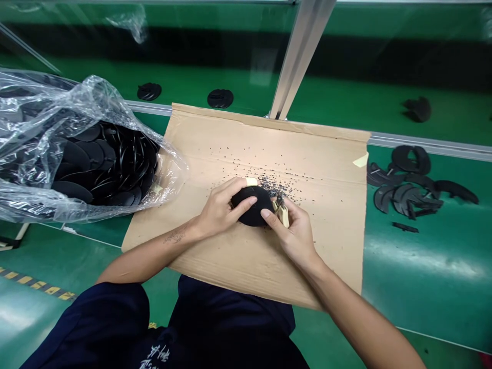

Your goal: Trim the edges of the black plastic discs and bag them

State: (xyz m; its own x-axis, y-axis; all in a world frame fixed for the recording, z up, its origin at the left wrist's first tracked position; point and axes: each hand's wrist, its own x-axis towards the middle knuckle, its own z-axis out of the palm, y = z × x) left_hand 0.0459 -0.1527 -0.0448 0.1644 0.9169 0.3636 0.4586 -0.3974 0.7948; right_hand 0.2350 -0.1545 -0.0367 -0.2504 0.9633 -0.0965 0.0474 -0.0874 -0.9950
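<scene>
Careful: I see L hand [218, 209] gripping black disc [248, 210], R hand [295, 231] pinching taped snips [280, 209] at its 3 o'clock; one slip nicks L fingertips [244, 204].

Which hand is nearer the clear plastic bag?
Left. The left hand holds the black disc and sits just right of the clear plastic bag, not touching it. The right hand, holding small yellow-handled cutters, is farther right, beyond the disc.

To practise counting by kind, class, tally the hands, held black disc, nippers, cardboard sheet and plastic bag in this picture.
Hands, the left hand and right hand: 2
Held black disc: 1
Nippers: 1
Cardboard sheet: 1
Plastic bag: 1
Total: 6
</scene>
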